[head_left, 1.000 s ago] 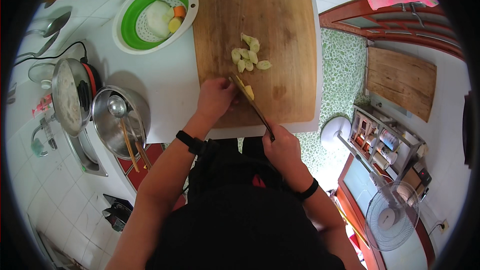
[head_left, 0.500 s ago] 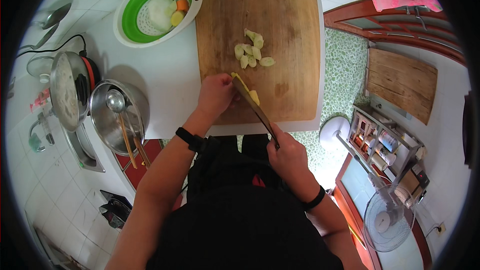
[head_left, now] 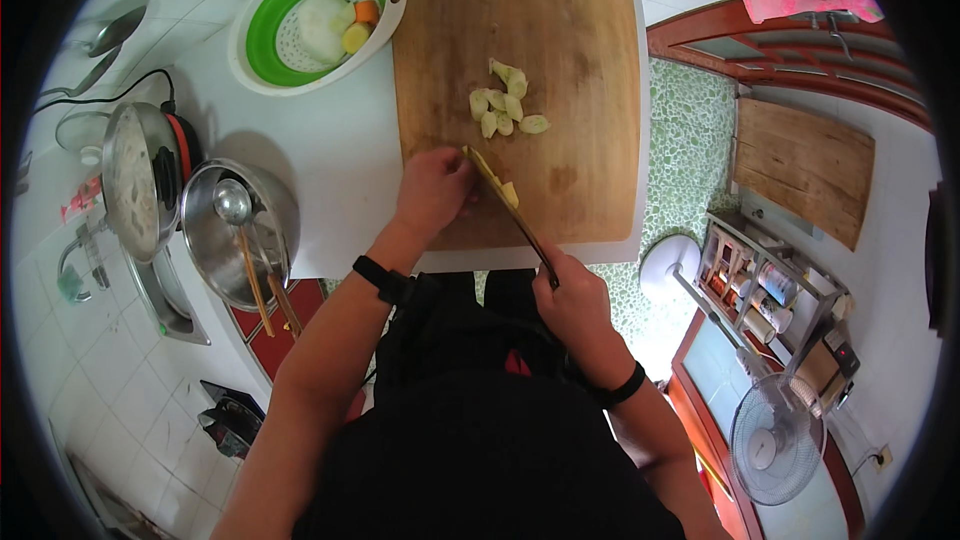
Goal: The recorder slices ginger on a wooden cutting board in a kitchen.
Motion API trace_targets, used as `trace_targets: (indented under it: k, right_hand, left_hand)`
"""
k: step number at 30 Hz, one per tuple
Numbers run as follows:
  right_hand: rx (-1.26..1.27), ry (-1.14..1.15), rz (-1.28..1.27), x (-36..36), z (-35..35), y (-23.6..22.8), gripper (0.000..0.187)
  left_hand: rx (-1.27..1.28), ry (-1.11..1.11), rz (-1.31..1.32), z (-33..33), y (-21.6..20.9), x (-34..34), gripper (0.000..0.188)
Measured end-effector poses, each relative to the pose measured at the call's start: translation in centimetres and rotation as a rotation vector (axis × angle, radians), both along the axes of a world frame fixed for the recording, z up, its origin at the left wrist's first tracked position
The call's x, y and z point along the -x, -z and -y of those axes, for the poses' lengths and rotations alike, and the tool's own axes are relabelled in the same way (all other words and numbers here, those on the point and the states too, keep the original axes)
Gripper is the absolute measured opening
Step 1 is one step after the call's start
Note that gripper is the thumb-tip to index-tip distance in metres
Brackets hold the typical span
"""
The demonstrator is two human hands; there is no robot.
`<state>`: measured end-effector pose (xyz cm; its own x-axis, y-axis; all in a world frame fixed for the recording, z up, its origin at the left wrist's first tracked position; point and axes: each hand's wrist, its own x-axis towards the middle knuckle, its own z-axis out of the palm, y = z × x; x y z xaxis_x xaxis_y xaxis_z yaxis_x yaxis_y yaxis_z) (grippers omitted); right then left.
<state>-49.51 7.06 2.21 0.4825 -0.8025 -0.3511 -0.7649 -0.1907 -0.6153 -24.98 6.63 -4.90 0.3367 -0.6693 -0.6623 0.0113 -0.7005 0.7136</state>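
Note:
A long-bladed kitchen knife [head_left: 522, 224] slants over the near part of the wooden cutting board [head_left: 580, 30], its handle in my right hand [head_left: 577, 302]. Thin yellow slices [head_left: 509, 195] lie along the blade's far side. My left hand [head_left: 432, 190] rests at the board's near left with its fingers bunched beside the blade; what they pinch is hidden beneath them. Farther up the board sits a small heap of pale green-yellow cut pieces [head_left: 504, 100].
A green-and-white colander [head_left: 262, 25] holds a white chunk with orange and yellow pieces, left of the board. Below it stand a steel bowl [head_left: 205, 240] with a ladle [head_left: 232, 202], and a lidded pan [head_left: 135, 185]. A fan [head_left: 770, 440] stands at right.
The blade has turned more upright and shows its narrow edge from above. My right hand has shifted slightly; my left hand stays nearly in place.

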Motion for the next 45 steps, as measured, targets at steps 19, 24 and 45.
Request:
trace_targets:
  k: [19,24,45]
  right_hand:
    - [0.026,0.002,0.041,-0.7,0.9,0.5,0.039]
    - [0.006,-0.052,-0.028,-0.5,0.6,-1.3,0.039]
    - [-0.044,-0.07,-0.023,-0.8,1.3,-1.2,0.036]
  left_hand:
    - [-0.064,-0.056,-0.027,0.3,-0.8,0.1,0.021]
    - [0.032,-0.085,-0.093,0.0,-0.7,0.2,0.018]
    - [0.068,-0.032,-0.091,-0.5,0.8,-0.4,0.02]
